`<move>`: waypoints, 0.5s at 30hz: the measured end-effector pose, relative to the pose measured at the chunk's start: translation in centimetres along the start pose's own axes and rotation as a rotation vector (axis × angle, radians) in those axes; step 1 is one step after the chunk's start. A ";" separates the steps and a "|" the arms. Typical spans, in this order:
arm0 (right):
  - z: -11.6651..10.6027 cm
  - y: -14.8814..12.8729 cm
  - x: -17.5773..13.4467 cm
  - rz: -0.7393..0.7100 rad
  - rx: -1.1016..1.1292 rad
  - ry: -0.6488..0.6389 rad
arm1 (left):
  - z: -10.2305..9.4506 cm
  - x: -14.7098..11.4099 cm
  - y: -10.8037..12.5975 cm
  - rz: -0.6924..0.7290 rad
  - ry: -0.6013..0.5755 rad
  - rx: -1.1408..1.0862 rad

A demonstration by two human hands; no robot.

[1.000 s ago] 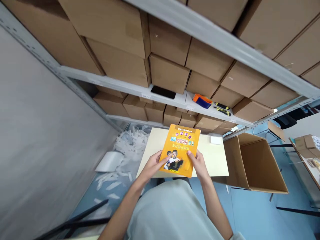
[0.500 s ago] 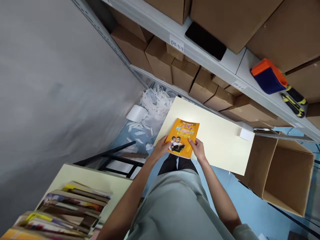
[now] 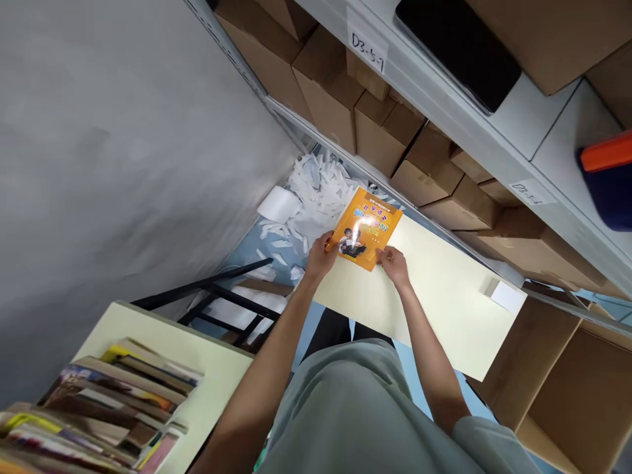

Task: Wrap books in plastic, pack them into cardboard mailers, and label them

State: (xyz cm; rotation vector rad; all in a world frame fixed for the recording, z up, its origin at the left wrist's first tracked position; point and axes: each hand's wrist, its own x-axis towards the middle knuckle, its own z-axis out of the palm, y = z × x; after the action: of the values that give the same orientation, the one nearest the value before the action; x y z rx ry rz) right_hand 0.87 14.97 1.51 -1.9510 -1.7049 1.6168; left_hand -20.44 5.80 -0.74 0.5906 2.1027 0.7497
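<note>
An orange book [image 3: 368, 230] with a picture of people and Chinese lettering on its cover is held face up above the far-left part of a pale yellow table [image 3: 444, 283]. My left hand [image 3: 322, 255] grips its lower left edge, the thumb over the cover. On the lower right corner, my right hand [image 3: 394, 264] pinches the book between thumb and fingers. A small white block-like object [image 3: 508, 296] sits at the table's right end.
Several books [image 3: 123, 401] stand on another pale table at lower left. An opened cardboard box [image 3: 577, 388] is at right. Shelves with brown boxes [image 3: 385, 128] and a black phone-like slab [image 3: 459, 49] run overhead. White paper scraps [image 3: 318, 191] cover the floor corner.
Both hands have carried the orange book forward, away from my body, over the table's far-left part. My view has shifted too, so the shelf looks closer.
</note>
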 end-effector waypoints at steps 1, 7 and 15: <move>-0.6 0.1 -0.2 0.000 -0.097 -0.014 | 0.0 -0.3 -0.4 0.000 0.018 0.008; 0.4 -4.7 0.8 -0.391 -0.483 0.050 | -2.4 -2.3 -3.2 -0.004 0.120 0.023; 8.2 -9.9 9.9 -0.807 -0.802 -0.020 | -6.3 2.3 -12.1 -0.257 0.164 0.052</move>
State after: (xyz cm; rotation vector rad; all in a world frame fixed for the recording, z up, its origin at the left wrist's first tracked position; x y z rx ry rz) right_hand -13.48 21.78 -1.89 -1.0615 -2.8909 0.7050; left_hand -28.65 -3.37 -7.12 0.2844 2.2995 0.6157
